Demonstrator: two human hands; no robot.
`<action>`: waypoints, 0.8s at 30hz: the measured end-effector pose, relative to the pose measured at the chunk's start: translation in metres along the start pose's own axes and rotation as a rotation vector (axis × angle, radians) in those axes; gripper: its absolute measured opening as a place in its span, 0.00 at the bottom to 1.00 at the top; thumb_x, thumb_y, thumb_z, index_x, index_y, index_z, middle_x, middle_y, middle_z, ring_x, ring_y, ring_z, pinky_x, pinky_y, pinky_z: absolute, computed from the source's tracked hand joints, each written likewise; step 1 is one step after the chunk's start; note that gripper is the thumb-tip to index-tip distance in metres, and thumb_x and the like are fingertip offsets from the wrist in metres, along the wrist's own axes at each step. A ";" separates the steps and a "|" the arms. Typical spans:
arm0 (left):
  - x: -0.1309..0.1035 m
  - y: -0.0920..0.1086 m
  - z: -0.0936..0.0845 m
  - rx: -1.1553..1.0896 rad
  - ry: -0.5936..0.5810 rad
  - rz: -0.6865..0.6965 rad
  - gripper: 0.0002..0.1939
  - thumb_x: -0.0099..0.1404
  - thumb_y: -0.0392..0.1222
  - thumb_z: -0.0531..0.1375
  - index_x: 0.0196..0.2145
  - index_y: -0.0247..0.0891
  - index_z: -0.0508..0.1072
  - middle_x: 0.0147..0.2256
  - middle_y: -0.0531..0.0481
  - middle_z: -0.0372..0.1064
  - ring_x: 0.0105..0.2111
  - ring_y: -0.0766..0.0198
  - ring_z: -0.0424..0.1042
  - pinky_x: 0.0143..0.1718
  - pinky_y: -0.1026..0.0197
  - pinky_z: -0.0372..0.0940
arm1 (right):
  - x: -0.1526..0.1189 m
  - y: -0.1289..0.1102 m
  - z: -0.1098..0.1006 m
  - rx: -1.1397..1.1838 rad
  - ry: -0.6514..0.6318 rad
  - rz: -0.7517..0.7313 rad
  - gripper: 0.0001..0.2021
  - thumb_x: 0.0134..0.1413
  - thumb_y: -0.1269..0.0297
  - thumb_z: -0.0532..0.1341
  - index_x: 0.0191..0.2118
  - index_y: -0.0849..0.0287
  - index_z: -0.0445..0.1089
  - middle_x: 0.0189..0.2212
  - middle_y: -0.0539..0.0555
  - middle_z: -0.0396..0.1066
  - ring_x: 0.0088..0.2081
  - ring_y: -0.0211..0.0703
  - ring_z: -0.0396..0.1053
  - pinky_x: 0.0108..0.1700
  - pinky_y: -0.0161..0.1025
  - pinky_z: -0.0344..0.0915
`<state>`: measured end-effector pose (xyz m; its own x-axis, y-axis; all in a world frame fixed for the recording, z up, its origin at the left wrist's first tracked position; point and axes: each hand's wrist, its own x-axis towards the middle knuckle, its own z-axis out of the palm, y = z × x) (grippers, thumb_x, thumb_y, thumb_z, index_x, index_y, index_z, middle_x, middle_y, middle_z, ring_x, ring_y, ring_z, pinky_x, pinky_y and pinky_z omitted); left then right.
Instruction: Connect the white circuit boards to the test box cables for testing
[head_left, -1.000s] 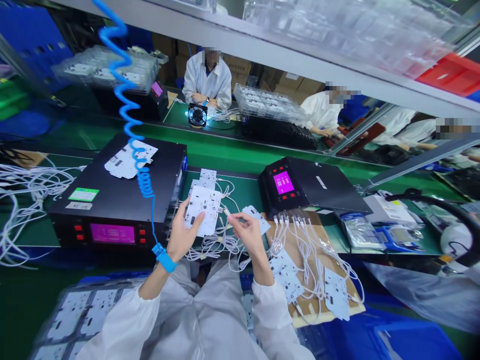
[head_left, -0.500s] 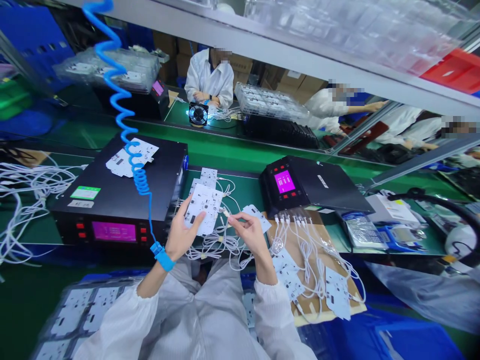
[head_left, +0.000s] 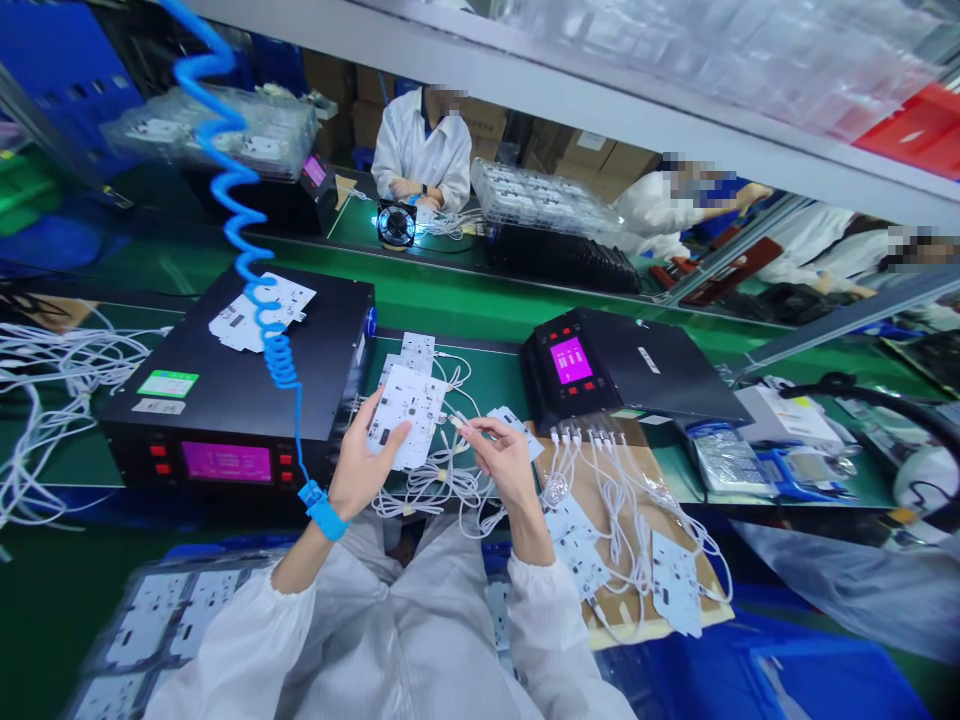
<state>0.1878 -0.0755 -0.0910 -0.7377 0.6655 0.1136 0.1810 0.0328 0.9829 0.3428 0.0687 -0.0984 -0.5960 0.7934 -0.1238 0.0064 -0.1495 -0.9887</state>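
A white circuit board [head_left: 411, 412] is gripped at its left edge by my left hand [head_left: 367, 455], thumb on top. Between the thumb and fingers of my right hand [head_left: 501, 455] is the plug of a white cable [head_left: 458, 421], just beside the board's right edge; whether it touches the board's socket I cannot tell. Behind the held board lies another white board [head_left: 418, 350] with a cable at its side. A further board [head_left: 517, 430] is partly hidden behind my right hand. Coiled white cables [head_left: 431, 485] lie below the held board.
Black test boxes with pink screens stand left [head_left: 225, 370] and right [head_left: 637, 370]. A blue coiled cord [head_left: 244, 215] hangs down to my wrist strap [head_left: 324, 510]. Cabled boards lie on cardboard [head_left: 645, 450]. A co-worker [head_left: 421, 150] sits opposite; trays of boards [head_left: 150, 620] are lower left.
My right hand and the cable plug have shifted slightly right, away from the board. My left hand still holds the board in about the same place.
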 end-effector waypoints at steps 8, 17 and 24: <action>0.000 -0.001 -0.001 0.011 -0.017 0.008 0.37 0.68 0.57 0.64 0.68 0.38 0.63 0.65 0.38 0.67 0.64 0.48 0.68 0.65 0.50 0.65 | -0.002 -0.002 -0.001 -0.056 -0.054 0.033 0.21 0.44 0.46 0.75 0.36 0.59 0.79 0.19 0.48 0.66 0.17 0.30 0.49 0.19 0.34 0.43; 0.001 -0.009 -0.004 0.028 -0.153 -0.077 0.40 0.68 0.60 0.63 0.70 0.38 0.60 0.66 0.39 0.64 0.65 0.48 0.67 0.66 0.48 0.64 | -0.002 0.001 -0.010 -0.120 -0.095 0.013 0.20 0.48 0.47 0.74 0.37 0.60 0.81 0.18 0.48 0.69 0.18 0.30 0.49 0.20 0.33 0.43; 0.000 -0.010 -0.008 0.010 -0.250 -0.100 0.40 0.69 0.59 0.61 0.71 0.40 0.57 0.67 0.40 0.64 0.65 0.48 0.67 0.63 0.50 0.69 | -0.001 0.002 -0.008 -0.141 -0.082 -0.047 0.16 0.47 0.51 0.74 0.36 0.59 0.82 0.27 0.54 0.78 0.26 0.39 0.69 0.24 0.33 0.60</action>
<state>0.1807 -0.0816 -0.0996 -0.5689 0.8221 -0.0242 0.1232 0.1143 0.9858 0.3494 0.0723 -0.1011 -0.6615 0.7461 -0.0760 0.0867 -0.0246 -0.9959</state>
